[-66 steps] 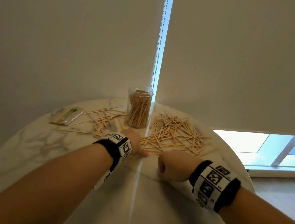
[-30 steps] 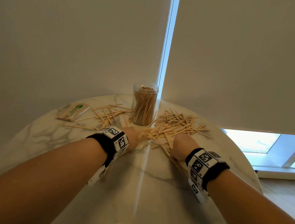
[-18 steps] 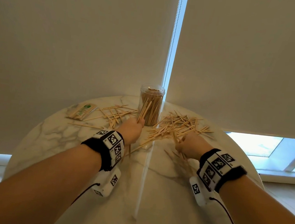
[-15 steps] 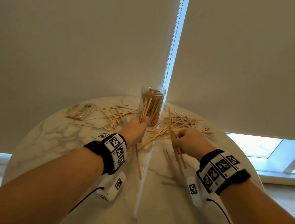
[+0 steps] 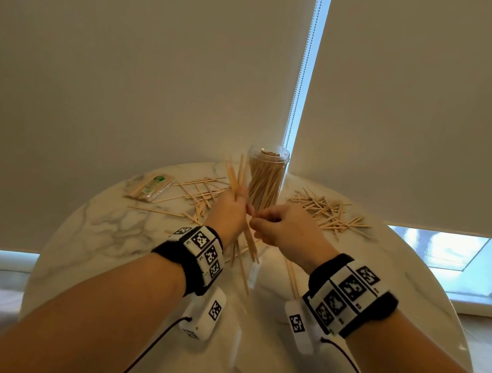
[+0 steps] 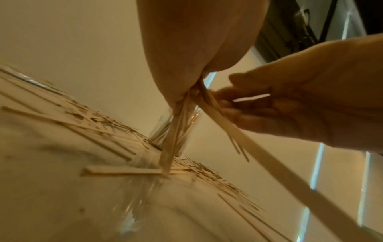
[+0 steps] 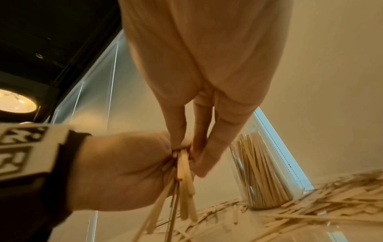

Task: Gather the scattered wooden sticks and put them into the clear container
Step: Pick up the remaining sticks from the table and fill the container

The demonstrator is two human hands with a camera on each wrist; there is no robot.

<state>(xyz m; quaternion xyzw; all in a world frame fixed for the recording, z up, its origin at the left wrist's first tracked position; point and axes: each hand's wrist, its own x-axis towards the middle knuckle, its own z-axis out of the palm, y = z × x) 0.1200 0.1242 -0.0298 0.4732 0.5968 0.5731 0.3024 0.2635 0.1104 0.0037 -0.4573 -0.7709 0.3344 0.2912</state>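
My left hand (image 5: 236, 206) grips a bundle of wooden sticks (image 5: 235, 175), held nearly upright just left of the clear container (image 5: 265, 182). The container stands at the back of the table, packed with sticks. The bundle's lower ends (image 5: 249, 248) hang below my fist, above the table. My right hand (image 5: 259, 222) has come up against the left one, and its thumb and fingers (image 7: 178, 131) pinch sticks at the bundle (image 7: 184, 176). Loose sticks lie in one pile left of the container (image 5: 203, 193) and another to its right (image 5: 328, 212).
The round marble table (image 5: 103, 224) stands against closed roller blinds. A wrapped packet of sticks (image 5: 150, 187) lies at the back left. A few stray sticks (image 5: 291, 272) lie under my wrists. The near half of the tabletop holds nothing but cables from the wrist cameras.
Both hands have lifted off the table with sticks in them. The left raised its bundle upright beside the container. The right moved left and met the left hand.
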